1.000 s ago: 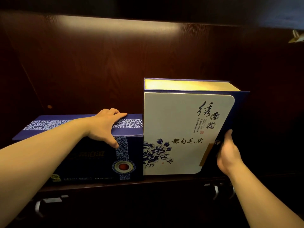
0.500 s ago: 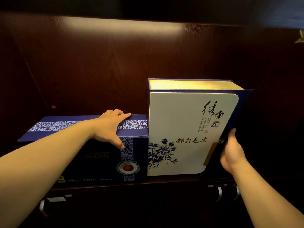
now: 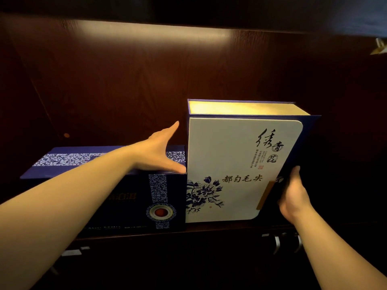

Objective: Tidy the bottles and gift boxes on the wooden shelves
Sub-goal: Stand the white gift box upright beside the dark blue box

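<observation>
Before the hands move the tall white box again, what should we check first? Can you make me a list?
1. Right hand on the right edge of the white box: ok.
2. Left hand ready: not ok, it is open above the blue box, thumb at the white box's left edge.
3. White box upright: ok.
4. The two boxes side by side without a gap: ok.
5. Both boxes fully on the shelf: ok.
6. Room behind the boxes: cannot tell, too dark.
</observation>
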`<action>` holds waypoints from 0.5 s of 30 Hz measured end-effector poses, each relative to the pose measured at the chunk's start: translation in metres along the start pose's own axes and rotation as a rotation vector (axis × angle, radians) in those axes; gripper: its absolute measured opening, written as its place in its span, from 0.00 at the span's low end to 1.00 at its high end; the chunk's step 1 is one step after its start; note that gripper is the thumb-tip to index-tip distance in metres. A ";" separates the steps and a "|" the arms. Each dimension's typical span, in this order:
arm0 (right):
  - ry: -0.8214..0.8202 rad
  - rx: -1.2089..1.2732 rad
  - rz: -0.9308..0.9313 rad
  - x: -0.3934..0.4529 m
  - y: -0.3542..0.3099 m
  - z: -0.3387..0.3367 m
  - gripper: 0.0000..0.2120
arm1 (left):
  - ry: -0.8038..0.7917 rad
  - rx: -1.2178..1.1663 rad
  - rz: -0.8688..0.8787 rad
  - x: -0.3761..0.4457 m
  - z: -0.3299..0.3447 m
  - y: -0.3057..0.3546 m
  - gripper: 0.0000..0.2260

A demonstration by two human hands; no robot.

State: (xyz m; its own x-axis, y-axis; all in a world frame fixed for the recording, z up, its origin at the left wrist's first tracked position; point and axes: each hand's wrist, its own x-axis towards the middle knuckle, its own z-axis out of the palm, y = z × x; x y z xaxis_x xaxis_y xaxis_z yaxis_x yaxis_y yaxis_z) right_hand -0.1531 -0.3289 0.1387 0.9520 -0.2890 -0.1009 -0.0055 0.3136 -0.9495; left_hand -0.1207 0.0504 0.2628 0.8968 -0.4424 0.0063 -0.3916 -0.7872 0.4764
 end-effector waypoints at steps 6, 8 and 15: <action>0.044 -0.081 0.088 -0.008 0.018 -0.002 0.32 | 0.185 -0.426 0.094 0.019 0.010 0.032 0.52; 0.059 -0.096 0.100 -0.005 0.021 -0.003 0.34 | 0.182 -0.457 0.088 0.021 0.012 0.029 0.50; 0.083 -0.116 0.110 -0.001 0.027 -0.008 0.35 | 0.164 -0.476 0.078 0.023 0.013 0.028 0.50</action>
State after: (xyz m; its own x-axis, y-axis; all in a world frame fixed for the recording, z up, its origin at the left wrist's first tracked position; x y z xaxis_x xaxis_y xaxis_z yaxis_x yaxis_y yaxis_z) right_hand -0.1570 -0.3267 0.1106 0.9151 -0.3342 -0.2256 -0.1480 0.2421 -0.9589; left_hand -0.1136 0.0126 0.2644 0.9039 -0.3891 0.1775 -0.3560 -0.4544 0.8166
